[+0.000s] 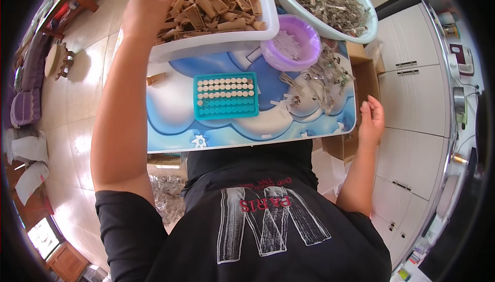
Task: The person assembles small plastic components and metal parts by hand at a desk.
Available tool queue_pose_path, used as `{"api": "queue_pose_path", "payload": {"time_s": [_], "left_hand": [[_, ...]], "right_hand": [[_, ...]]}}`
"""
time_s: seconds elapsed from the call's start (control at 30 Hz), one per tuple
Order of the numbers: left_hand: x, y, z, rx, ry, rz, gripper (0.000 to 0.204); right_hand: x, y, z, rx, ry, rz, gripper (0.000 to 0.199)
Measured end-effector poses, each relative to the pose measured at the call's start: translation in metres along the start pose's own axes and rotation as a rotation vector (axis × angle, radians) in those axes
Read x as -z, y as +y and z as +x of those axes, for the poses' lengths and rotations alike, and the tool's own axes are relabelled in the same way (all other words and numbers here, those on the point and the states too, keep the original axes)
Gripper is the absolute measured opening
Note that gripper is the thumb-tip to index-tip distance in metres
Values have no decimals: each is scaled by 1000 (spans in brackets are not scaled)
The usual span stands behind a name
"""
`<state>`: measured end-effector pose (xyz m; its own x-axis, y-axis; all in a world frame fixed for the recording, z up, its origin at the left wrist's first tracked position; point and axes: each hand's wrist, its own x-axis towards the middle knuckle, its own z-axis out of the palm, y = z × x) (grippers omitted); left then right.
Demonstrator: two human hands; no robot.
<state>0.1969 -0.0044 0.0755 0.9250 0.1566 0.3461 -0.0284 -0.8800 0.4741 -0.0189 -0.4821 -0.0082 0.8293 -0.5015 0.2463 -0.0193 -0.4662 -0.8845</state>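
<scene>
The green tray (226, 96) on the surface (170, 127) is about half full of little pegs, while the left hand (146, 9) digs, fingers hidden, among brown pieces (206, 3) in the white bin (216, 45) and the right hand (371, 122) waits open and empty.

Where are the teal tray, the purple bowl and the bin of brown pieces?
teal tray (226, 110), head view, on its lower empty rows.
purple bowl (304, 30), head view, on its right rim.
bin of brown pieces (206, 46), head view, on its white front wall.
</scene>
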Motion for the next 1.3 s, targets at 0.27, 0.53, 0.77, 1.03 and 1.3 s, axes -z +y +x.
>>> {"api": "queue_pose_path", "payload": {"time_s": [0.27,0.53,0.77,1.03,1.3], "left_hand": [[35,72,-136,21,-780,-811,13],[4,73,-237,859,-891,-1709,19],[4,66,-237,919,-656,-1700,34],[5,67,-232,1026,-801,-1793,25],[5,74,-234,932,-881,-1651,18]], "right_hand": [[-96,-125,-78,495,-512,47,38],[-119,-121,-110,767,-602,18,48],[-99,-98,-61,681,-366,-446,42],[-76,-91,-11,554,-238,-345,7],[-73,-99,-16,35,-299,478,12]]}}
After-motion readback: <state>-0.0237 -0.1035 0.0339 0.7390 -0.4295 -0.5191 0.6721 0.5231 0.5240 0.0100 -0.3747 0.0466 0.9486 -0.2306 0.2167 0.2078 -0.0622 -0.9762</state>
